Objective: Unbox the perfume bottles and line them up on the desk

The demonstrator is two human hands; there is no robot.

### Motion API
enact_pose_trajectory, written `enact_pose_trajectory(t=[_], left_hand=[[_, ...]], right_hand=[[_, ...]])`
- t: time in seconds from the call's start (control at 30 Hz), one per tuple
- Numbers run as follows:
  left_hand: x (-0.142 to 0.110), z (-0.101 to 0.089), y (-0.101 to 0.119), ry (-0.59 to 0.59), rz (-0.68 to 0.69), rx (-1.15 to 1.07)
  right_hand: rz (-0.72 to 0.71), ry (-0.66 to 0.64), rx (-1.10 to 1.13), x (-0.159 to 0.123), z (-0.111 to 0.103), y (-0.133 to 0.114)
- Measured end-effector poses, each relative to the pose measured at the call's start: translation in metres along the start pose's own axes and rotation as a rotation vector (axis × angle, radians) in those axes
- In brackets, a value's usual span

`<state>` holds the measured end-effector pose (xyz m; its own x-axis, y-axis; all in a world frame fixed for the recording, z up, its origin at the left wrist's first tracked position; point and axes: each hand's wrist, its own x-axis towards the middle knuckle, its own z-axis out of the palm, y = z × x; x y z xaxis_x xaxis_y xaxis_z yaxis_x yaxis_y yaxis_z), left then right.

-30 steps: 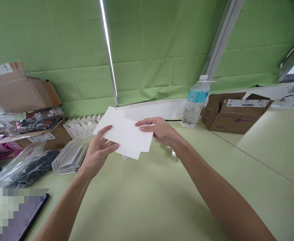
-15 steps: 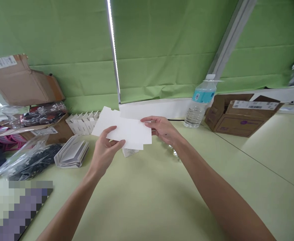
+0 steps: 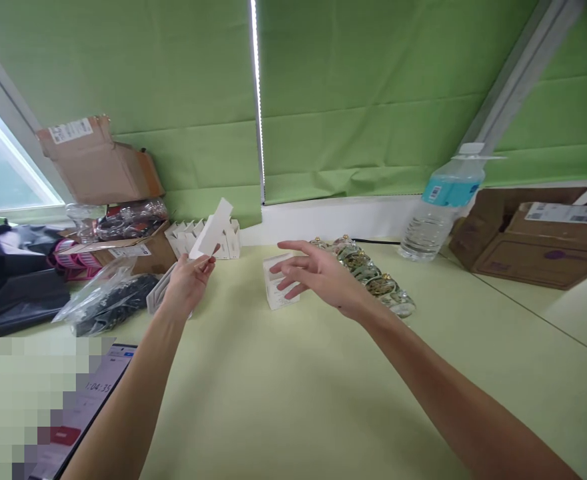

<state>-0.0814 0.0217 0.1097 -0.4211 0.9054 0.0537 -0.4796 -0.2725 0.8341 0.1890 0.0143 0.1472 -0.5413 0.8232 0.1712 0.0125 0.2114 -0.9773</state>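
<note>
My left hand (image 3: 188,280) is closed on a white card (image 3: 214,230), held tilted by its lower end in front of a row of narrow white boxes (image 3: 232,240). Whether it is one card or more, I cannot tell. My right hand (image 3: 326,273) hovers with fingers apart and nothing in them. Just behind its fingertips a small white box (image 3: 279,293) with fine print stands upright on the table, partly covered. Several shiny, clear-wrapped items (image 3: 381,285) with gold-coloured parts lie in a row beyond my right wrist.
A water bottle (image 3: 436,213) and an open cardboard box (image 3: 543,250) stand at the back right. Cartons (image 3: 98,170), a plastic bag of dark items (image 3: 118,303) and stacked white trays (image 3: 157,293) crowd the left. A phone (image 3: 93,407), partly pixelated, lies front left.
My right hand has let go of the white cards and opened. The left hand has carried white card leftward, tilting it up. The small white box and shiny items are now uncovered; the view has swung left.
</note>
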Motion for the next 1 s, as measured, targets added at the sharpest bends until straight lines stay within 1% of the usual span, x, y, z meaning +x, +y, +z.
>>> enact_pose_trajectory(t=[0.1,0.17,0.23,0.3,0.33,0.43,0.5,0.57,0.67,0.8,0.9,1.0], left_hand=[[0.010,-0.021,0.005,0.029,-0.034,-0.011],[0.012,-0.034,0.008,0.063,0.017,0.050],[0.012,-0.045,0.011,0.091,0.110,0.139],[0.009,-0.055,0.012,0.095,0.183,0.231],[0.007,-0.059,0.012,0.093,0.191,0.275],[-0.001,-0.068,0.009,0.134,0.133,0.405],[-0.008,-0.070,0.006,0.167,0.081,0.481],[-0.016,-0.069,0.004,0.174,0.036,0.537],[-0.026,-0.067,0.004,0.165,-0.028,0.618],[-0.032,-0.066,0.005,0.168,-0.060,0.752],[-0.031,-0.069,0.006,0.176,-0.047,0.797],[-0.031,-0.071,0.005,0.164,-0.041,0.827]], right_hand=[[0.029,-0.079,-0.037,0.001,0.005,0.006],[0.040,-0.141,-0.064,0.001,0.008,0.009],[0.044,-0.199,-0.094,0.002,0.009,0.013],[0.052,-0.247,-0.130,0.001,0.011,0.016],[0.059,-0.274,-0.155,0.001,0.011,0.019],[0.095,-0.419,-0.266,0.000,0.016,0.030],[0.135,-0.559,-0.347,0.000,0.022,0.041],[0.184,-0.660,-0.404,0.000,0.031,0.057],[0.239,-0.684,-0.449,0.001,0.044,0.082],[0.272,-0.651,-0.413,0.002,0.053,0.108],[0.310,-0.615,-0.307,0.004,0.054,0.117],[0.336,-0.595,-0.223,0.006,0.053,0.120]])
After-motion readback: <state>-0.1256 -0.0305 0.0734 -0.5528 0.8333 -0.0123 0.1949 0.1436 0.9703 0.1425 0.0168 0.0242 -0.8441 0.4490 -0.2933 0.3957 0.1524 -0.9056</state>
